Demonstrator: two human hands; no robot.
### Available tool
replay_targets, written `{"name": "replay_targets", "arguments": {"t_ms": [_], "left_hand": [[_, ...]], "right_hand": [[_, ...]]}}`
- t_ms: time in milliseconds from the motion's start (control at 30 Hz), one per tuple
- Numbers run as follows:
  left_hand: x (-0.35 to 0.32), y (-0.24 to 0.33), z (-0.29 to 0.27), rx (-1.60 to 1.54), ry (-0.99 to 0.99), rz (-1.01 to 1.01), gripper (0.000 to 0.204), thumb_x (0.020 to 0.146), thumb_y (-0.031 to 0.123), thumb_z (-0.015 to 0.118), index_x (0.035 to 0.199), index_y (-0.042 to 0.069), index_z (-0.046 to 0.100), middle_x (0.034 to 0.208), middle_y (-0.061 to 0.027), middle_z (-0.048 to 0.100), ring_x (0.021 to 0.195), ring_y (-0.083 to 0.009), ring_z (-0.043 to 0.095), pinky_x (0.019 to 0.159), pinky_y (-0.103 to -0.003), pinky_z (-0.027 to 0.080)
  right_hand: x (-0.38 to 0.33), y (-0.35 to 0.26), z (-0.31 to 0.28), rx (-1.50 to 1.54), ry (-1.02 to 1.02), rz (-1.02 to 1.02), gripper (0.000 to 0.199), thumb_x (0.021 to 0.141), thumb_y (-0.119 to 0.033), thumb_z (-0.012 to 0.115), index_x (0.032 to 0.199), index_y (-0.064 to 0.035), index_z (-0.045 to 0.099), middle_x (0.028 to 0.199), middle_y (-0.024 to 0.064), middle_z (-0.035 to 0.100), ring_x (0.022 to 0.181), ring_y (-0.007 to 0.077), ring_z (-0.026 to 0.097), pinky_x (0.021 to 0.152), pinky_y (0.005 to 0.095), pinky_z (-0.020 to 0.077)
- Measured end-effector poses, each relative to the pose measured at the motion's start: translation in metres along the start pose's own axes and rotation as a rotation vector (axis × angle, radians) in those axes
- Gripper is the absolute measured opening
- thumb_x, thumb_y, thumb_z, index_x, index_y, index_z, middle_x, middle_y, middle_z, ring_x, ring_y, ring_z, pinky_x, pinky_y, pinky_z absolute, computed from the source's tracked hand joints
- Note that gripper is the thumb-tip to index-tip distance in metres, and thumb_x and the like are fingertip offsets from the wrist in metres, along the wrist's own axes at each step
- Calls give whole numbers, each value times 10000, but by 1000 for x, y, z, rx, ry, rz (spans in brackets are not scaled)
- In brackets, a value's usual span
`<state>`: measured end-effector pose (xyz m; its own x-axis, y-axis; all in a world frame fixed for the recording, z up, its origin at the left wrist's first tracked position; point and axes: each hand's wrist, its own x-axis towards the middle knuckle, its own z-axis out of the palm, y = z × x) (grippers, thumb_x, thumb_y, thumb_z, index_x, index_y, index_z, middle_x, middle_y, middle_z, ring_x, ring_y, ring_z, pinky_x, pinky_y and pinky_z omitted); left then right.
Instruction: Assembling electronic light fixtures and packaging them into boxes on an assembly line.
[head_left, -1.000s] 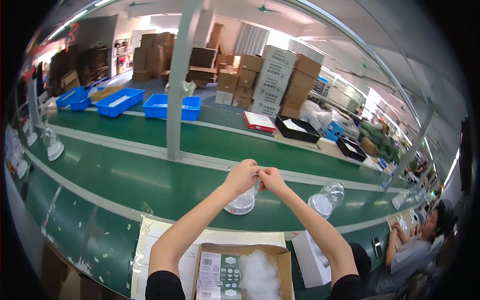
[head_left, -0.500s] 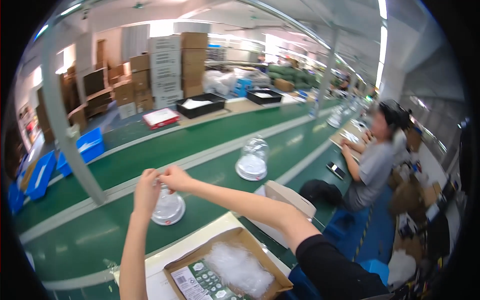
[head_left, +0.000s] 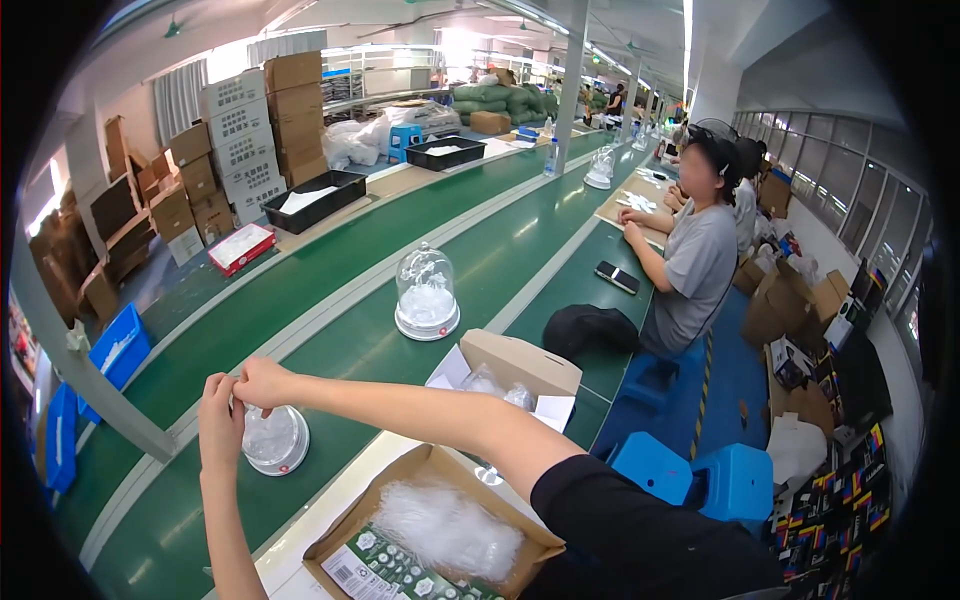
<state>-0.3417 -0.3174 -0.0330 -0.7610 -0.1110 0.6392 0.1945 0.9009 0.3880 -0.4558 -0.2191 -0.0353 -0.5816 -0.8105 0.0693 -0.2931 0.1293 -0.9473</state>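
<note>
Left hand (head_left: 220,418) and right hand (head_left: 262,382) meet above the green conveyor belt (head_left: 330,330), fingertips drawn together and pinching something small between them; what is pinched is too small to make out. Directly below and just behind the 2 hands stands a clear dome on a white base (head_left: 274,440), resting on the belt and partly hidden by the left hand. The right forearm runs across the lower middle of the view to a black sleeve (head_left: 640,530). Beneath that arm, at the near edge of the work surface, lies an open brown cardboard box (head_left: 425,535) holding a heap of clear plastic wrapping, with a green printed flap at its front. Just beyond the arm sits a second open carton (head_left: 515,372) with clear plastic bags inside. Farther along the belt stands a second clear dome (head_left: 427,292), upright and well apart from the hands. To the right, a seated person in a grey shirt (head_left: 700,262) leans on the side table, with a dark phone (head_left: 617,277) and a black cap (head_left: 590,328) near that person's elbow. Blue stools (head_left: 705,478) stand on the floor at lower right. Across the belt are black trays (head_left: 316,200), a red tray (head_left: 240,248), stacked cardboard boxes (head_left: 250,130) and blue crates (head_left: 115,355).
</note>
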Motion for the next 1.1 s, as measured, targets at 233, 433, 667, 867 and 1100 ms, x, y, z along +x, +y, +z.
{"name": "replay_targets", "arguments": {"t_ms": [233,433,667,867,1100], "left_hand": [[-5,-9,-6,84,-72,-37,146,841,-44,547,983,-16,560,1013,-161,563,819,-361,589,665,-396,469],[-41,11,-11,74,71,-134,507,860,7,599,1339,-13,437,1307,-215,498,1239,-344,470,1055,-403,364],[-148,192,-81,-561,-364,-503,370,878,35,600,1242,16,538,1191,-108,597,1079,-203,591,860,-333,515],[-235,249,-63,-396,-545,-539,235,826,32,673,1058,11,643,1040,-114,676,940,-270,658,842,-339,514],[-275,270,-32,-59,-531,-515,518,791,104,723,1255,-2,520,1341,-189,494,1241,-355,474,1041,-393,394]], "right_hand": [[-16,3,3,160,51,-48,270,808,-188,581,651,30,554,695,199,639,525,233,656,464,357,548],[-90,1,1,-53,85,-421,194,750,-189,626,773,1,651,721,192,660,668,309,652,643,394,513],[-316,-40,-120,27,-36,-349,426,884,-24,544,1284,43,413,858,75,619,717,132,608,696,276,509],[-407,28,-88,-301,16,-140,119,808,-8,631,926,-5,645,784,113,629,636,205,610,596,280,491],[-438,40,-21,-213,261,-175,130,768,13,631,896,-4,647,886,132,640,833,284,629,767,338,502]]}}
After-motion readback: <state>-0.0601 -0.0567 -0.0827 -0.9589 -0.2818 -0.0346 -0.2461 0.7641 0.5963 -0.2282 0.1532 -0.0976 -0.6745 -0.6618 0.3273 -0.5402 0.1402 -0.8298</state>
